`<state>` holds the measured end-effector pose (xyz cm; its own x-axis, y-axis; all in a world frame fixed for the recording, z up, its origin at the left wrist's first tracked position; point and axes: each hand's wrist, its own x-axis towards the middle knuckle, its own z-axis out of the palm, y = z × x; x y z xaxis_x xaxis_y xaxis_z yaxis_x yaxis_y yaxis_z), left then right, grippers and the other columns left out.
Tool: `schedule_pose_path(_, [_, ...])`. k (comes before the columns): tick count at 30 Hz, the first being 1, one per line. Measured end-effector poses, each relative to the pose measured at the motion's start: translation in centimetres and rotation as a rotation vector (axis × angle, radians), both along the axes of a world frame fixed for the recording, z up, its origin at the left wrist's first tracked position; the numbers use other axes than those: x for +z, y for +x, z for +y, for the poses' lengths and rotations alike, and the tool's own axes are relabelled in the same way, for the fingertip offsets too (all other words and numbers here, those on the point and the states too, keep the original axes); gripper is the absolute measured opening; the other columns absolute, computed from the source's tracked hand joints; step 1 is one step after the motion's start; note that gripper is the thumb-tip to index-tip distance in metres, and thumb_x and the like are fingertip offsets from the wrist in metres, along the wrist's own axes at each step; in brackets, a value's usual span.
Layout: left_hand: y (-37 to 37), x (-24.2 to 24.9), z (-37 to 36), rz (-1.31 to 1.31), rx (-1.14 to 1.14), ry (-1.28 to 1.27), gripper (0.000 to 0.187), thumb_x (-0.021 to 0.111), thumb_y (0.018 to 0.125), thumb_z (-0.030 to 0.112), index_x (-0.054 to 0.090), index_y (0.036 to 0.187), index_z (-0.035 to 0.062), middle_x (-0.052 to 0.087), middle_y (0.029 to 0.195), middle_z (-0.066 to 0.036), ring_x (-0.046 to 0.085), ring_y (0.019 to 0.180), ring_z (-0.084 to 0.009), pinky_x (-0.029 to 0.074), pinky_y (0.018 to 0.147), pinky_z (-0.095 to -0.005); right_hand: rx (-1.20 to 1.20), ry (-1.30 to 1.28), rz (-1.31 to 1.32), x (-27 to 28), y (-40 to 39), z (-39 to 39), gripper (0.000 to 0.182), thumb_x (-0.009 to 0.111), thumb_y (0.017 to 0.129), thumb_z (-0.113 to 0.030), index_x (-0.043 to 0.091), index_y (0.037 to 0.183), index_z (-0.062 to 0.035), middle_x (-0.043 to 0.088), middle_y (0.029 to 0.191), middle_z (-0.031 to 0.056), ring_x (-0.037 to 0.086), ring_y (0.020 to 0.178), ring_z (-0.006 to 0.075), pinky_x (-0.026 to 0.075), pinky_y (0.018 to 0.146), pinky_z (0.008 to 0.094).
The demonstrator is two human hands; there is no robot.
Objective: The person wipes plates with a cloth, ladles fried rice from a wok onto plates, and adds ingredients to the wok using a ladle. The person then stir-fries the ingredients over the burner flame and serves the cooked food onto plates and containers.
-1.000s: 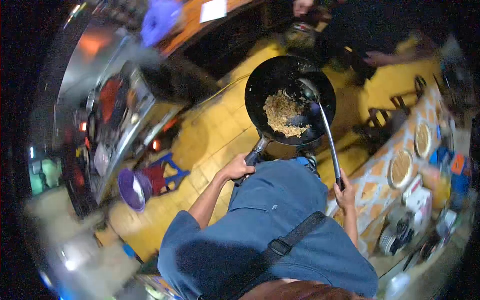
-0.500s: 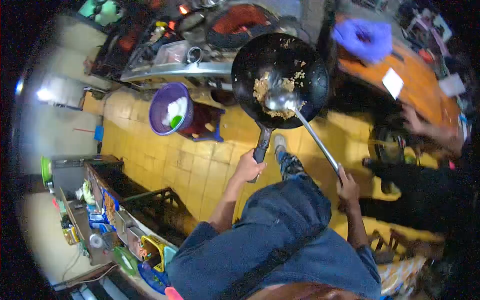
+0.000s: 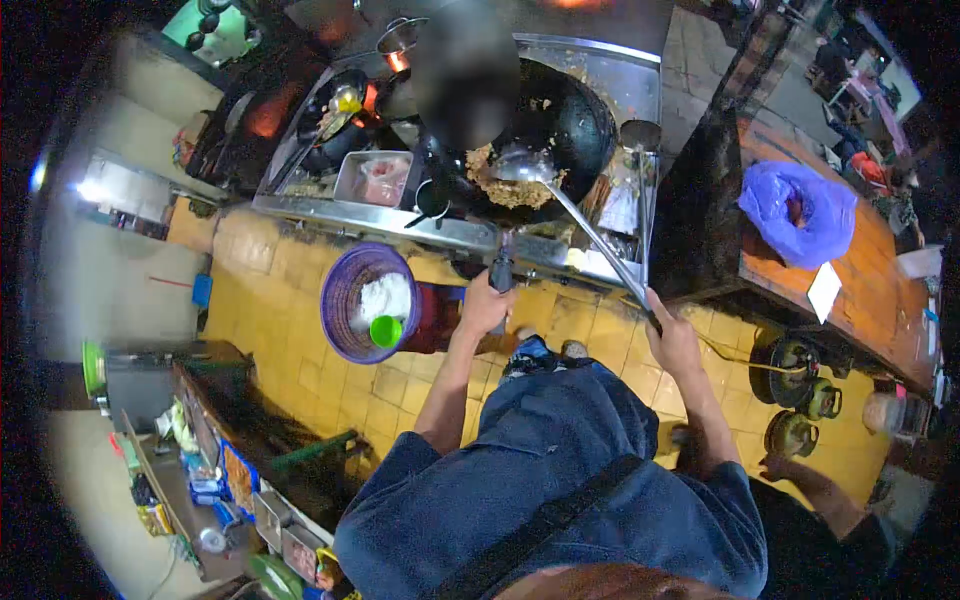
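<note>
My left hand (image 3: 487, 302) is wrapped round the handle of a black wok (image 3: 580, 125), which sits over the stove counter. Inside the wok is a heap of brown, grainy food that looks like fried rice (image 3: 510, 192). My right hand (image 3: 672, 342) grips the end of a long metal ladle (image 3: 597, 235), whose round bowl rests on the food. A grey blurred patch hides part of the wok's left side.
Left of the wok, a metal tray (image 3: 378, 180) of pale pinkish food stands on the steel counter (image 3: 340, 211). Below it is a purple basket (image 3: 333, 305) with a green cup (image 3: 386, 331). A wooden table (image 3: 850, 255) bears a purple bag (image 3: 797, 213). Another person's arm (image 3: 812, 492) shows lower right.
The wok has moved forward with my left hand, from over the floor to the stove. The ladle stays in it, and the view has shifted toward the counter.
</note>
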<state>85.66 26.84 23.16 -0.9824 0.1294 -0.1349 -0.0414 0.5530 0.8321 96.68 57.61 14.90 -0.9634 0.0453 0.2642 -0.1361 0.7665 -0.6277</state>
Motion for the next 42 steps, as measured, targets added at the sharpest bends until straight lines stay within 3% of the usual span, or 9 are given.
schedule_pose_path(10, [-10.7, -4.6, -1.7, -0.204, -0.068, 0.354, 0.01, 0.059, 0.078, 0.002, 0.05, 0.073, 0.0011, 0.052, 0.055, -0.005, 0.048, 0.041, -0.014, 0.041, 0.039, -0.0288, -0.068, -1.209, -0.232, -1.5, -13.2, -10.7, 0.055, 0.06, 0.086, -0.031, 0.042, 0.128, -0.0016, 0.061, 0.1, 0.0094, 0.054, 0.082, 0.0126, 0.048, 0.069, 0.0293])
schedule_pose_path(13, [-17.7, -5.9, -0.5, -0.198, -0.085, 0.281, 0.009, 0.059, 0.075, 0.001, 0.05, 0.073, 0.0009, 0.051, 0.056, -0.007, 0.048, 0.04, -0.0151, 0.039, 0.036, -0.0282, 0.059, -1.293, -0.149, -1.1, -19.5, -9.6, 0.045, 0.051, 0.091, -0.032, 0.042, 0.128, -0.0077, 0.058, 0.088, 0.0039, 0.053, 0.063, 0.0095, 0.046, 0.049, 0.0261])
schedule_pose_path(16, [-11.0, -7.2, 5.0, -0.212, -0.065, 0.29, 0.014, 0.059, 0.076, 0.003, 0.048, 0.069, 0.0022, 0.048, 0.053, -0.004, 0.046, 0.041, -0.0145, 0.038, 0.036, -0.0275, 0.186, -1.492, -0.383, -2.9, -10.4, -3.8, 0.053, 0.047, 0.091, -0.044, 0.04, 0.13, -0.0093, 0.057, 0.105, 0.0061, 0.056, 0.077, 0.0117, 0.05, 0.055, 0.0275])
schedule_pose_path(24, [0.3, -11.0, 12.7, -0.442, -0.066, 0.257, 0.018, 0.058, 0.082, 0.014, 0.049, 0.067, 0.0084, 0.045, 0.057, -0.002, 0.044, 0.049, -0.0137, 0.039, 0.043, -0.0295, -0.874, -1.726, 0.223, -12.1, 20.0, 15.9, 0.048, 0.053, 0.088, -0.037, 0.043, 0.12, -0.0028, 0.054, 0.099, 0.0106, 0.06, 0.065, 0.0188, 0.05, 0.049, 0.0266])
schedule_pose_path(32, [-25.3, -8.5, -3.6, -0.723, -0.147, 0.243, 0.029, 0.06, 0.083, 0.029, 0.047, 0.062, 0.0121, 0.046, 0.056, -0.001, 0.044, 0.048, -0.0143, 0.04, 0.046, -0.0308, -2.007, -1.429, 0.873, -5.2, 30.3, -0.2, 0.017, 0.052, 0.086, -0.02, 0.048, 0.099, -0.0094, 0.054, 0.085, 0.0104, 0.056, 0.063, 0.0213, 0.047, 0.05, 0.0339])
schedule_pose_path(36, [-24.6, -7.2, -2.5, -0.437, -0.198, -0.016, 0.028, 0.056, 0.084, 0.036, 0.06, 0.091, 0.0094, 0.055, 0.064, -0.003, 0.05, 0.054, -0.0195, 0.042, 0.051, -0.0362, -2.167, -1.434, 1.486, -8.8, 48.3, -4.2, 0.029, 0.057, 0.085, -0.029, 0.047, 0.089, -0.0014, 0.054, 0.073, 0.0124, 0.053, 0.053, 0.0219, 0.043, 0.042, 0.0316])
schedule_pose_path(38, [-32.6, -12.8, -5.0, 0.94, -0.621, -0.685, 0.038, 0.054, 0.085, 0.036, 0.06, 0.109, 0.0067, 0.061, 0.067, -0.011, 0.054, 0.057, -0.0236, 0.044, 0.055, -0.0411, -2.268, -1.316, 1.54, -12.2, 59.1, -5.7, 0.03, 0.056, 0.085, -0.027, 0.048, 0.088, 0.0017, 0.055, 0.069, 0.0139, 0.053, 0.05, 0.0217, 0.042, 0.039, 0.0307])
schedule_pose_path(39, [-32.4, -12.3, -4.9, 0.477, -0.468, -0.996, 0.04, 0.052, 0.086, 0.035, 0.056, 0.119, 0.0131, 0.061, 0.065, -0.017, 0.055, 0.057, -0.027, 0.045, 0.058, -0.0443, -2.311, -1.236, 1.596, -10.6, 61.5, -6.1, 0.027, 0.053, 0.086, -0.024, 0.048, 0.088, 0.0029, 0.055, 0.067, 0.0145, 0.053, 0.049, 0.022, 0.041, 0.038, 0.0302])
schedule_pose_path(42, [-26.2, -11.9, -3.0, 0.319, -0.236, -1.001, 0.042, 0.054, 0.084, 0.037, 0.057, 0.116, 0.0099, 0.061, 0.07, -0.019, 0.056, 0.061, -0.0277, 0.046, 0.059, -0.0437, -2.574, -1.143, 1.491, -6.6, 68.0, -7.0, 0.022, 0.046, 0.085, -0.014, 0.047, 0.089, 0.0069, 0.052, 0.061, 0.0141, 0.055, 0.048, 0.0231, 0.041, 0.037, 0.0302])
